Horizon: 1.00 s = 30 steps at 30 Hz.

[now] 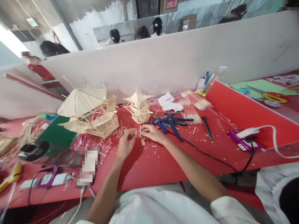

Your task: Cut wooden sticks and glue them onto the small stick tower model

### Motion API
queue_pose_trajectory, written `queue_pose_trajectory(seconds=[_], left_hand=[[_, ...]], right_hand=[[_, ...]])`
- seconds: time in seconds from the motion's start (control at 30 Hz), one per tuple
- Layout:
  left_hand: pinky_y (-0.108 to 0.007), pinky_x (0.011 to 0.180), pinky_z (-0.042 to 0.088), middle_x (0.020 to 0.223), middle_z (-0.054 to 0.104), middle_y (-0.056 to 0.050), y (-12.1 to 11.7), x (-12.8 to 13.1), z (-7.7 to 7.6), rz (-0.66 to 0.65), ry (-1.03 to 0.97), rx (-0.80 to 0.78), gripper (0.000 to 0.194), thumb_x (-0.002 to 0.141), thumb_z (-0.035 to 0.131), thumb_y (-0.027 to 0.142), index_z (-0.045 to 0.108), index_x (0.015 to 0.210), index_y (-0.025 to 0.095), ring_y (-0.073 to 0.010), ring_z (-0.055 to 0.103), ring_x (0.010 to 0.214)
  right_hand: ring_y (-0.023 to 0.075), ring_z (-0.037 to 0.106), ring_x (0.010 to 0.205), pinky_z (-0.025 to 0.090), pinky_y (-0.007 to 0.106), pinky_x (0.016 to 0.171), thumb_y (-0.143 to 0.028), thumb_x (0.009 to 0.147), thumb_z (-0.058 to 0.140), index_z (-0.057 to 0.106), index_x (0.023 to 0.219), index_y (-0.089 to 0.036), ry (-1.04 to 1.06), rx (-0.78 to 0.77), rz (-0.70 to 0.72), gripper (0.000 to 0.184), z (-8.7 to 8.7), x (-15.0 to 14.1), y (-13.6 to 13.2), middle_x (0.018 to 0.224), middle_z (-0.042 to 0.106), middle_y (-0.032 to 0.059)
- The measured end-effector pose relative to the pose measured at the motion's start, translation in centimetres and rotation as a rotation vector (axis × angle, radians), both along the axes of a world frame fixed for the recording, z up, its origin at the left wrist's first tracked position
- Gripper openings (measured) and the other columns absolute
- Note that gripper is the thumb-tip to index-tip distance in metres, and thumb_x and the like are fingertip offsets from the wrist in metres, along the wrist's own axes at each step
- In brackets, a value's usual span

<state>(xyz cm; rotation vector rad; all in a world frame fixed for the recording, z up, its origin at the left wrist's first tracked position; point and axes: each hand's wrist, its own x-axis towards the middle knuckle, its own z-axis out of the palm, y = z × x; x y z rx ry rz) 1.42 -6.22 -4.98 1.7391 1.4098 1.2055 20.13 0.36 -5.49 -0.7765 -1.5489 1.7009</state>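
Over the red table, my right hand [153,133] pinches a short pale wooden stick [140,128] held upright. Close beside it on the left, my left hand [126,144] has its thumb and fingertips drawn together around a small wooden piece [135,133]. A few cut stick pieces [143,142] lie on the table just below my fingers. Behind my hands stands a small pavilion model [139,109] built of wooden sticks. A larger stick pavilion model [90,110] with a broad sloped roof stands to the left.
Blue-handled cutters [174,124] lie right of my hands, near a dark knife-like tool [207,128]. Packs of sticks [190,107] and white tissue [169,102] are behind. A purple power strip [244,141] and its cable are right; a dark bottle [46,152] lies left. A white partition [163,62] bounds the back.
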Motion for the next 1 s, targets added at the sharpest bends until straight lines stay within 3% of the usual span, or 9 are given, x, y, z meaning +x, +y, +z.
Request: queue_pose_trajectory(seconds=[0.13, 0.2, 0.4, 0.53, 0.77, 1.0], left_hand=[[-0.03, 0.083, 0.055, 0.092, 0.072, -0.005, 0.0, 0.2, 0.1, 0.057, -0.01, 0.005, 0.02, 0.091, 0.06, 0.038, 0.064, 0.097, 0.019, -0.0173, 0.07, 0.086], [-0.03, 0.079, 0.055, 0.09, 0.072, -0.005, 0.1, 0.2, 0.1, 0.067, -0.021, -0.006, 0.022, 0.09, 0.061, 0.04, 0.064, 0.093, 0.019, -0.0176, 0.07, 0.083], [-0.032, 0.077, 0.058, 0.09, 0.072, -0.006, 0.2, 0.6, 0.1, 0.02, -0.154, -0.038, 0.025, 0.086, 0.066, 0.043, 0.062, 0.092, 0.019, -0.0179, 0.07, 0.08], [-0.033, 0.079, 0.059, 0.087, 0.072, -0.005, 0.2, 0.7, 0.2, -0.003, -0.147, -0.056, 0.025, 0.085, 0.067, 0.044, 0.065, 0.085, 0.019, -0.0186, 0.071, 0.08], [-0.035, 0.075, 0.058, 0.083, 0.072, -0.006, 0.2, 1.1, 0.4, 0.001, -0.237, -0.122, 0.034, 0.079, 0.073, 0.05, 0.067, 0.082, 0.017, -0.02, 0.07, 0.075], [-0.032, 0.078, 0.055, 0.087, 0.074, -0.007, 0.0, 1.0, 0.3, 0.016, -0.108, -0.046, 0.024, 0.087, 0.065, 0.04, 0.071, 0.088, 0.017, -0.0203, 0.07, 0.081]], right_hand=[[0.0146, 0.066, 0.057, 0.052, 0.024, 0.051, -0.043, 0.077, 0.078, 0.065, 0.082, -0.019, -0.039, 0.023, -0.039, 0.028, -0.2, -0.1, 0.0, 0.073, 0.072, 0.0019], [0.014, 0.065, 0.059, 0.053, 0.025, 0.056, -0.043, 0.077, 0.077, 0.066, 0.082, -0.018, -0.034, 0.067, -0.054, 0.027, -0.2, -0.2, 0.1, 0.073, 0.071, 0.0014], [0.0176, 0.07, 0.074, 0.057, 0.03, 0.07, -0.04, 0.077, 0.077, 0.067, 0.085, -0.017, -0.021, 0.103, -0.033, 0.026, 0.0, -0.3, -0.1, 0.079, 0.073, 0.0035], [0.0171, 0.069, 0.074, 0.055, 0.029, 0.071, -0.038, 0.077, 0.075, 0.068, 0.086, -0.016, -0.049, 0.15, -0.03, 0.025, 0.2, -0.3, -0.2, 0.079, 0.072, 0.0037], [0.0168, 0.068, 0.074, 0.054, 0.028, 0.072, -0.042, 0.075, 0.078, 0.066, 0.086, -0.017, -0.014, 0.099, -0.011, 0.03, 0.0, -0.4, -0.3, 0.081, 0.071, 0.0035], [0.0181, 0.068, 0.075, 0.055, 0.029, 0.073, -0.046, 0.075, 0.078, 0.067, 0.081, -0.017, 0.0, 0.107, -0.014, 0.031, -0.3, -0.5, -0.1, 0.08, 0.071, 0.0032]])
